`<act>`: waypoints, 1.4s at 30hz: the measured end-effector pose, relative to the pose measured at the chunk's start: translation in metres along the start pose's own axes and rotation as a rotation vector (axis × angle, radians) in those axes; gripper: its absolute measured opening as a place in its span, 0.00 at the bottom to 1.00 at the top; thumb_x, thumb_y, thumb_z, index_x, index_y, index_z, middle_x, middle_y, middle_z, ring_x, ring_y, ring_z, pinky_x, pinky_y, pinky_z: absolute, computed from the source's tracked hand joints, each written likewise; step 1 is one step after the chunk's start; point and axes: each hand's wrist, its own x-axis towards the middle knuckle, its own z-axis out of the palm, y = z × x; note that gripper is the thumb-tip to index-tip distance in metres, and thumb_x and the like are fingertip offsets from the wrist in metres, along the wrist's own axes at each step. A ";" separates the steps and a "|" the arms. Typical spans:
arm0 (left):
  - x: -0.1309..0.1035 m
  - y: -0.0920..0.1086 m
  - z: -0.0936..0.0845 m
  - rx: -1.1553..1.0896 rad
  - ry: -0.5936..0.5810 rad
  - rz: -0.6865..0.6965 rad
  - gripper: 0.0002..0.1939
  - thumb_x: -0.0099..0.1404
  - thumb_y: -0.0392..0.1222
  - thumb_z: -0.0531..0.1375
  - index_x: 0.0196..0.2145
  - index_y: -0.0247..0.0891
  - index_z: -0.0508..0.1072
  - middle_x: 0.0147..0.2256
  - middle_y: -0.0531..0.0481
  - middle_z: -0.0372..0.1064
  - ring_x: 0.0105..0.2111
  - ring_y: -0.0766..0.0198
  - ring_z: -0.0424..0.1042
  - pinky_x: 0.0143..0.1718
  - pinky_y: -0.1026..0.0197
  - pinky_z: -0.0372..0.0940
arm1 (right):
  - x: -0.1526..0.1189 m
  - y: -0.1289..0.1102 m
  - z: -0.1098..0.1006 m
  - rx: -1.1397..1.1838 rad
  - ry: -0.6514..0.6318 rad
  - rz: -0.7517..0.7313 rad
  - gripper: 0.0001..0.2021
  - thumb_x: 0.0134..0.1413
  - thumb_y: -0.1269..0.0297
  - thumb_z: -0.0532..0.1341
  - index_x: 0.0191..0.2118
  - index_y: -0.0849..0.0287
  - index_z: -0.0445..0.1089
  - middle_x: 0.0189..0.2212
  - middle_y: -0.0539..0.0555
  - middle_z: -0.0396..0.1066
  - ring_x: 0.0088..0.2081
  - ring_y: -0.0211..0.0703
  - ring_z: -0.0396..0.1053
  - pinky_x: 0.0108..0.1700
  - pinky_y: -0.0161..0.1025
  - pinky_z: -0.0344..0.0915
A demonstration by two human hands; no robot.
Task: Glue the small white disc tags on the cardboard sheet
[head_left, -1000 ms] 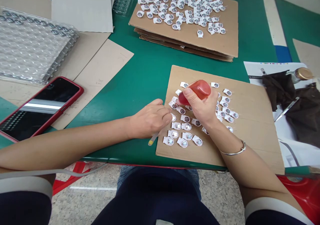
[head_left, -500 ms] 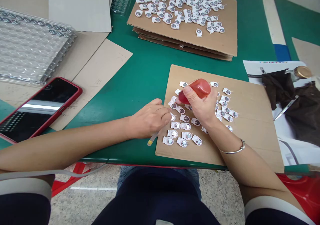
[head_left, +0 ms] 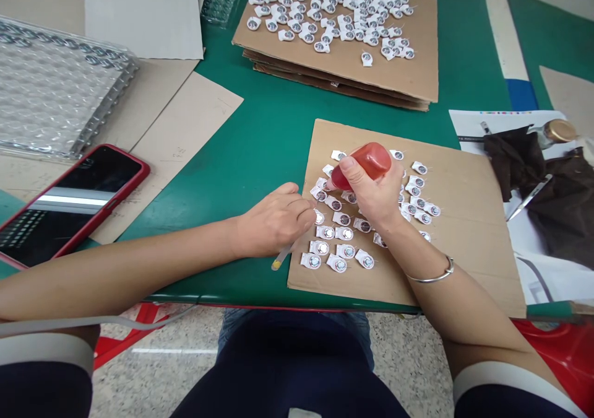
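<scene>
My right hand (head_left: 378, 198) is wrapped round a red squeeze bottle (head_left: 374, 158), tilted with its pale nozzle down to the left among small white parts with round metallic centres (head_left: 342, 218). These parts lie spread over a cardboard sheet (head_left: 464, 238). Beside the sheet's left edge, my left hand (head_left: 278, 220) is closed with its knuckles up. Out of its lower side sticks a thin translucent stick with a yellow end (head_left: 277, 263); its other end is hidden by the fingers.
Farther back, a stack of cardboard (head_left: 399, 83) carries many more white parts. Clear plastic trays (head_left: 51, 96) and a red-cased phone (head_left: 74, 201) lie at left. On the right are dark cloth (head_left: 561, 201), tweezers (head_left: 529, 198) and a gold-capped jar (head_left: 559, 131).
The whole view has shifted very slightly. Both hands keep the same pose, and the red bottle stays tilted in the right hand.
</scene>
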 end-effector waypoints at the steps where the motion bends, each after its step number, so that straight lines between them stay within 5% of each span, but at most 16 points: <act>1: 0.000 0.000 0.000 0.004 -0.002 -0.001 0.09 0.61 0.28 0.53 0.23 0.29 0.64 0.25 0.46 0.64 0.25 0.65 0.60 0.30 0.58 0.56 | 0.000 0.000 0.000 -0.001 -0.002 0.001 0.25 0.45 0.40 0.58 0.29 0.62 0.64 0.27 0.54 0.64 0.36 0.36 0.67 0.45 0.40 0.69; 25: -0.001 -0.003 0.003 -0.028 -0.002 -0.062 0.07 0.61 0.31 0.50 0.25 0.34 0.57 0.24 0.47 0.64 0.26 0.65 0.64 0.34 0.58 0.57 | 0.004 0.004 -0.006 -0.223 0.050 -0.232 0.24 0.45 0.41 0.58 0.27 0.63 0.62 0.24 0.52 0.61 0.32 0.32 0.62 0.43 0.38 0.66; 37: 0.001 -0.006 0.001 -0.120 -0.007 -0.123 0.09 0.58 0.31 0.53 0.22 0.33 0.57 0.22 0.50 0.59 0.22 0.67 0.56 0.32 0.56 0.55 | 0.001 -0.008 -0.006 -0.215 -0.081 -0.196 0.24 0.44 0.42 0.60 0.27 0.63 0.62 0.25 0.51 0.62 0.30 0.30 0.60 0.42 0.36 0.64; 42: -0.001 -0.011 0.000 -0.235 -0.005 -0.159 0.03 0.60 0.32 0.54 0.27 0.31 0.64 0.26 0.50 0.64 0.26 0.66 0.62 0.36 0.56 0.56 | -0.004 -0.008 -0.013 -0.222 -0.098 -0.170 0.24 0.43 0.42 0.61 0.29 0.63 0.63 0.28 0.52 0.64 0.32 0.30 0.61 0.42 0.36 0.64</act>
